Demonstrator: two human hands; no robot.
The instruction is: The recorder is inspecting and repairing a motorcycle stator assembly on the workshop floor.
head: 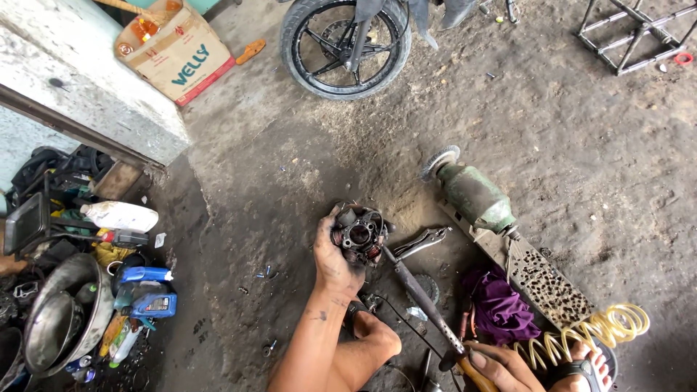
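On a dirty concrete floor (552,138), the left hand (335,260) has its fingers clasped around a round stator coil (359,235) at frame centre. The right hand (501,366), lower right, has its fingers closed on a soldering iron (422,296) whose tip touches the coil. Locking pliers (422,240) lie just beside it, a green grinder (475,196) further right.
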